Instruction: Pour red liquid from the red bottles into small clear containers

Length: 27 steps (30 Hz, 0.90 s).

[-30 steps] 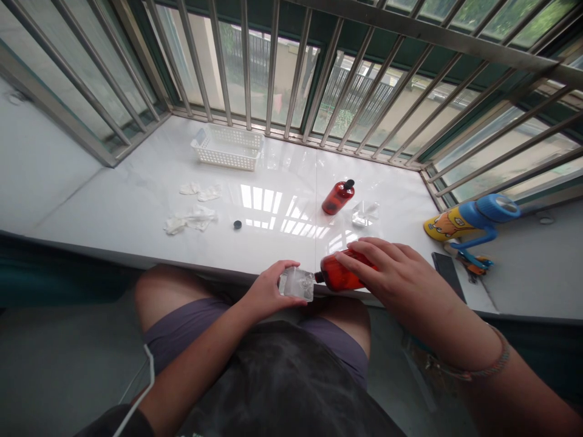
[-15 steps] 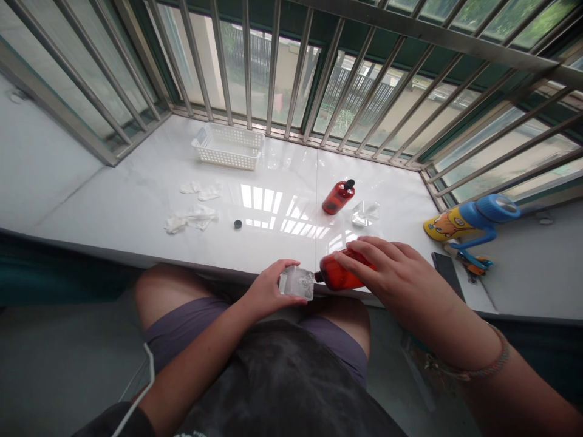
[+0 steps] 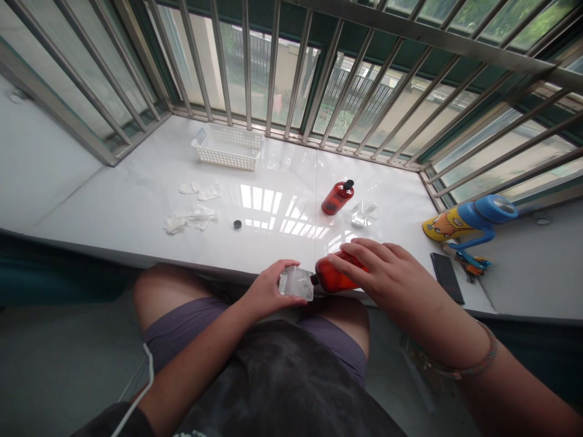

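Observation:
Just off the counter's front edge, my left hand [image 3: 272, 284] is closed around a small clear square container [image 3: 298, 284], thumb and fingers on opposite sides. My right hand [image 3: 380, 267] grips an amber-red bottle [image 3: 336, 273] from above and tips it almost level. The bottle's dark neck points left and meets the container's near right side; whether any liquid flows I cannot make out. A small black cap [image 3: 237, 224] lies on the counter to the left. Farther back stands a second amber bottle [image 3: 337, 198] with a black top, beside another clear square container [image 3: 364, 214].
A white perforated basket [image 3: 228, 149] sits by the window bars. Crumpled white tissues [image 3: 195, 217] lie at left. On the right are a blue-and-yellow water bottle [image 3: 455, 221], a black phone [image 3: 446, 278] and an orange-and-blue item [image 3: 476, 264]. The counter [image 3: 282, 255] is glossy white.
My right hand has shifted slightly left with the amber bottle, bringing its neck over the edge of the clear container. My left hand has stayed in place.

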Tool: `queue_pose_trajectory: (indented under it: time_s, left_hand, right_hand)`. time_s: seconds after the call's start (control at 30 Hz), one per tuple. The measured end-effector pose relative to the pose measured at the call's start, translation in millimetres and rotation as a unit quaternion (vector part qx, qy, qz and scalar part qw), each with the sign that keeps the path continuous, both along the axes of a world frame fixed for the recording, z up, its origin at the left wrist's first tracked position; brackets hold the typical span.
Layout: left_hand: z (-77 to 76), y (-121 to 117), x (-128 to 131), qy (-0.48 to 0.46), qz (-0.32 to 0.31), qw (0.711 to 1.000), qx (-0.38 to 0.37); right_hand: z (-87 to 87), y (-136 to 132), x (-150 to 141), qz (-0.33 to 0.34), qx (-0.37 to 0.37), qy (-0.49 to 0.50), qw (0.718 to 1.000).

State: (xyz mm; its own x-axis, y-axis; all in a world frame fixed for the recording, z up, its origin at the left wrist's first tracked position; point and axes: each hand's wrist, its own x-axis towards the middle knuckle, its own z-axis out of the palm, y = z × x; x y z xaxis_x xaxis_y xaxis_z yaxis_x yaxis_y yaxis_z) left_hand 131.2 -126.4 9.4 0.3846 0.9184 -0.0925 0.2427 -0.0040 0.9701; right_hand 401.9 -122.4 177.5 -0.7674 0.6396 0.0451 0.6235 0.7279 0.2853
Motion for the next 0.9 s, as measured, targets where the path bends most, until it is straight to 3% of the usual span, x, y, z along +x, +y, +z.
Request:
queue_pose_trajectory:
  time_s: [0.23,0.4,0.57,0.73,0.83,0.9]
  left_hand:
    - [2.5,-0.9,0.4,-0.032,0.001,0.999,-0.016]
    - [0.0,0.5,-1.7,-0.054,0.022,0.997,-0.043]
    - [-9.9,13.7,-10.8,-0.063,0.074,0.994,-0.054]
    - [-24.7,39.9,-23.0,-0.046,0.126,0.991,0.025]
    - [-32.4,55.7,-28.4,-0.036,0.141,0.988,0.053]
    - [-35.9,64.3,-30.6,-0.031,0.138,0.989,0.053]
  right_hand:
    - [-18.9,-0.7,4.6,-0.040,-0.051,0.038,0.997]
    - [-53.9,-0.2,15.0,-0.094,-0.126,0.198,0.967]
    - [-102.4,-4.8,17.7,-0.175,-0.189,0.383,0.887]
    - [-149.9,-4.7,13.6,-0.320,-0.190,0.508,0.777]
    - [-167.0,0.5,10.1,-0.370,-0.222,0.549,0.716]
    - [-173.7,5.4,7.6,-0.376,-0.240,0.567,0.693]
